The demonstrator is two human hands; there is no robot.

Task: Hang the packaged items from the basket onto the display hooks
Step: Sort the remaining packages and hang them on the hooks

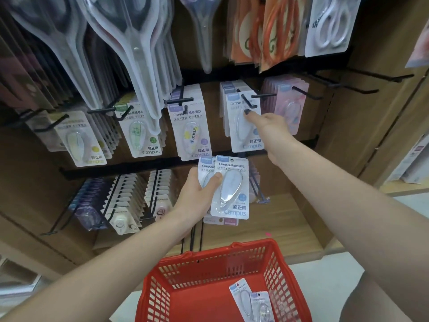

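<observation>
Right now my right hand point(269, 123) is up at the display hook point(248, 102), fingertips point(248, 112) pressing the front blue-label pack point(243, 126) that hangs on it; fingers are extended, not closed around anything, so that grip is empty as far as I can tell. My left hand point(199, 194) has a closed grip on a small stack of correction tape packs point(229, 189), at least two, thumb across the front, held just below the hook row. Two more packs point(251, 300) lie in the red basket point(209, 275) below. Risks, my judgement: the pack under my right fingertips may not be fully back on the hook, so letting go early could let it slide off the tip. Held stack is fanned, so pulling one out single-handed could drop the other into the basket or onto the floor. Neighbouring hooks are close, with the pink packs point(287, 108) just beside, so an easy mis-hang on the wrong colour. The hang hole is small, and missing it bends the card.
</observation>
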